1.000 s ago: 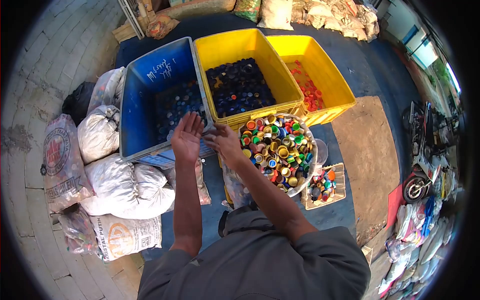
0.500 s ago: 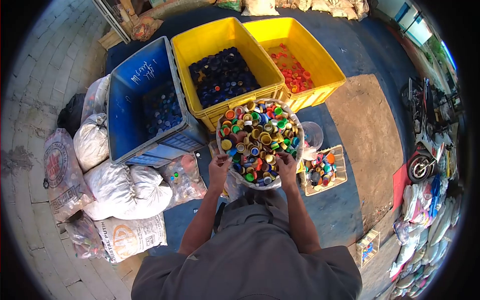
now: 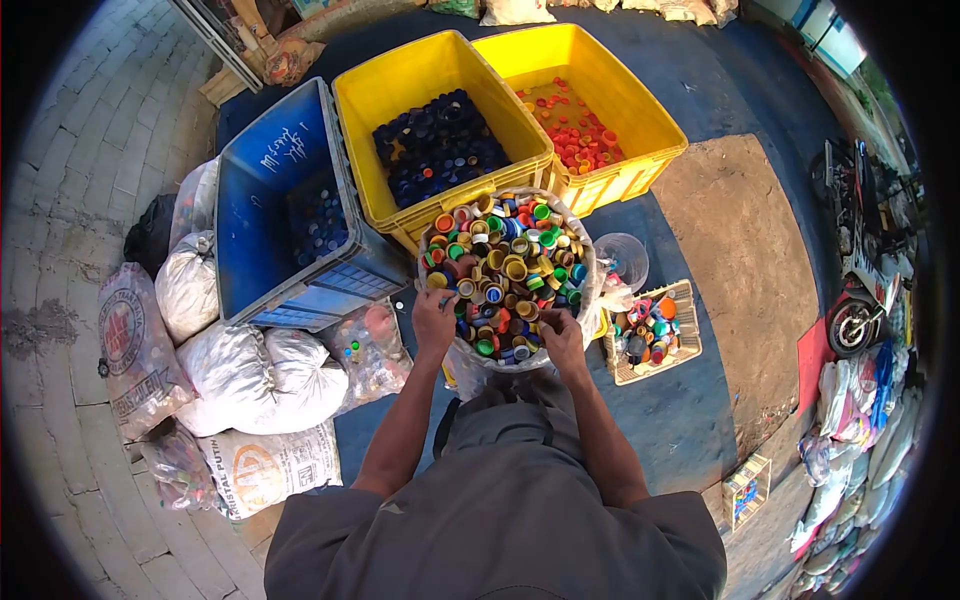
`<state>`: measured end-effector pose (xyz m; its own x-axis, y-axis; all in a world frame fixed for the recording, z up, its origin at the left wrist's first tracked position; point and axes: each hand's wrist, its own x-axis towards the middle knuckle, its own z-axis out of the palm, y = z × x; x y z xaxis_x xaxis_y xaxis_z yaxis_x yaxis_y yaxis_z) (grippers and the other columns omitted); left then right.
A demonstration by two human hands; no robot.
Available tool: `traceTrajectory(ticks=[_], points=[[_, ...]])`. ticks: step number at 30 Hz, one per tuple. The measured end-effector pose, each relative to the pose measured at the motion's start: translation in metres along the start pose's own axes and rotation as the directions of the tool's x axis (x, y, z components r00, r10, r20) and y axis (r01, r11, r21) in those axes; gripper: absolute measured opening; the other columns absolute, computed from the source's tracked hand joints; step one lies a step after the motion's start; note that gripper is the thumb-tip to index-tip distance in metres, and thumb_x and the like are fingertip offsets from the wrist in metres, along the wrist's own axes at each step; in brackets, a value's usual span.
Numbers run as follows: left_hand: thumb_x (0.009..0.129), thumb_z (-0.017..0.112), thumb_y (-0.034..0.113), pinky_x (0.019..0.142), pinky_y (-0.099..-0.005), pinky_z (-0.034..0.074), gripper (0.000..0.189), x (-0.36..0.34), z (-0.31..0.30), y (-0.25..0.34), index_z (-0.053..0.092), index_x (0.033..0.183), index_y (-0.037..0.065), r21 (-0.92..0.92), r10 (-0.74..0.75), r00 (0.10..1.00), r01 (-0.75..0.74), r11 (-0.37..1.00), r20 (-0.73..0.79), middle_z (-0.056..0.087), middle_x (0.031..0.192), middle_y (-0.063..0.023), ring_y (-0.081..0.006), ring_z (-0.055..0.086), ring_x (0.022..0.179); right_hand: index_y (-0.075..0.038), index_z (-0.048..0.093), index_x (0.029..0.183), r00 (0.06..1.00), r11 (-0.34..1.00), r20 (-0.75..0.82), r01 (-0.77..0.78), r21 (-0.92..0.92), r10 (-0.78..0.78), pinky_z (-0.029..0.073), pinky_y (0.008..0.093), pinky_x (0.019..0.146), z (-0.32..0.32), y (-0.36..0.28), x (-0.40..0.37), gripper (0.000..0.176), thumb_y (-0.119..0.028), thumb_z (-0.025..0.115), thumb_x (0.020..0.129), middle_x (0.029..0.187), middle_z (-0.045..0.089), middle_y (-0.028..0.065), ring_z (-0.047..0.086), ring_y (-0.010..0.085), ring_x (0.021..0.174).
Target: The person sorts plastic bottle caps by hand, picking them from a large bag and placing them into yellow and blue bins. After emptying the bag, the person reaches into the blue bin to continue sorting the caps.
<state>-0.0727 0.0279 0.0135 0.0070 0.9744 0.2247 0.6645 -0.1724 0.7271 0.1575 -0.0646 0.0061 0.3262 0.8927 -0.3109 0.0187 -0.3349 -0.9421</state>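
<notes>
A round pile of mixed bottle caps (image 3: 515, 267) in yellow, brown, green, red, white and blue fills an open whitish sack (image 3: 590, 262) in front of my body. At the pile's left rim my left hand (image 3: 434, 320) is closed, fingertips bent together just below a yellow cap (image 3: 437, 281). Whatever lies between those fingers is too small to name. My right hand (image 3: 563, 337) rests over the lower right of the pile, its fingers curled together near brown and yellow caps. Its fingertips hide anything they hold.
Beyond the sack stand a blue bin (image 3: 270, 205), a yellow bin (image 3: 400, 75) with dark caps, and another yellow bin (image 3: 625, 75) with red-orange caps. A basket (image 3: 690, 335) of caps and a clear container (image 3: 628, 262) are right. Stuffed sacks (image 3: 225, 375) crowd the left.
The whole view has shifted slightly. My left hand has moved up toward the yellow cap at the rim, and my right hand has moved slightly inward and down over the pile.
</notes>
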Motion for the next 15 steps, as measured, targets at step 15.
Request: traceTrajectory(ticks=[15], points=[[0.094, 0.062, 0.020, 0.062, -0.0237, 0.047, 0.015, -0.016, -0.006, 0.074, 0.061, 0.101, 0.006, -0.743, -0.413, 0.767, 0.617, 0.261, 0.492, 0.063, 0.078, 0.0002, -0.0080, 0.058, 0.067, -0.003, 0.044, 0.139, 0.904, 0.899, 0.139, 0.420, -0.126, -0.404, 0.053, 0.0307, 0.074, 0.003, -0.067, 0.000, 0.057, 0.000, 0.063, 0.085, 0.121, 0.056, 0.0174, 0.065, 0.0209, 0.092]])
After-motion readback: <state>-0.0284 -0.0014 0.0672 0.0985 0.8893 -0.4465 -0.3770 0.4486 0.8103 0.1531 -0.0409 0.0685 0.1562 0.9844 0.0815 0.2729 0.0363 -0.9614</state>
